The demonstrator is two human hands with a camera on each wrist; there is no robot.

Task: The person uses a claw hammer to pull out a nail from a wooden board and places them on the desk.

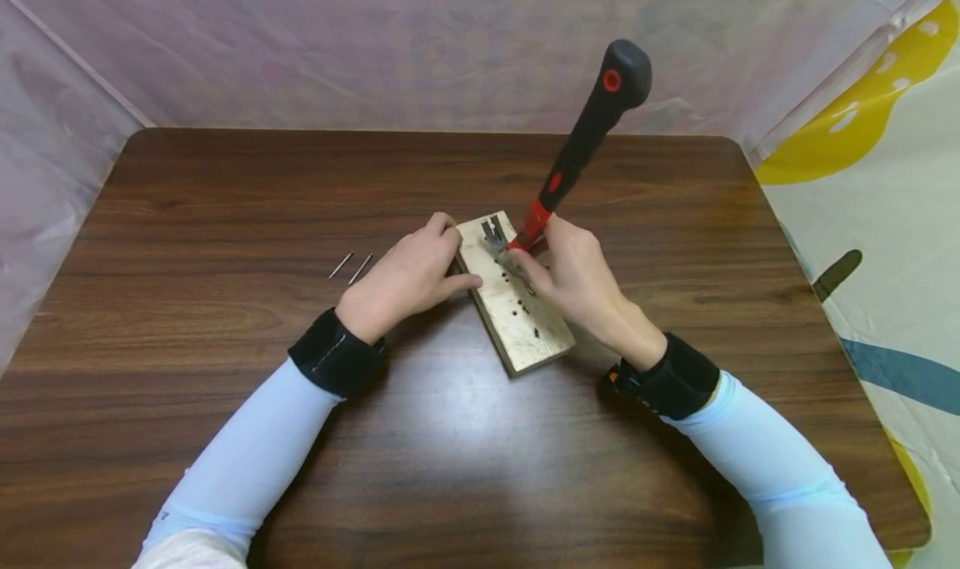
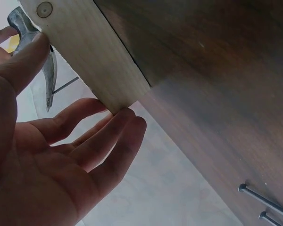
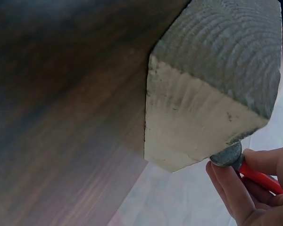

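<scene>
A pale wooden block (image 1: 525, 344) lies aslant on the table, with several dark holes or marks along its top. My left hand (image 1: 416, 269) holds its left side, thumb on the near part and fingers round the far end. Low over the block, my right hand (image 1: 581, 277) grips a claw hammer (image 1: 588, 132) by the red neck next to its head. The black handle points up and away to the right. In the left wrist view, the hammer's claw (image 2: 50, 77) meets a nail (image 2: 66, 85) standing out of the block. The round striking face (image 3: 226, 155) shows beside the block in the right wrist view.
Two loose nails, one nail (image 1: 341, 265) and another nail (image 1: 361, 268), lie on the brown table (image 1: 225, 244) left of my left hand. A pale curtain (image 1: 375, 61) hangs behind the table's far edge, and a patterned cloth (image 1: 900, 244) hangs at the right.
</scene>
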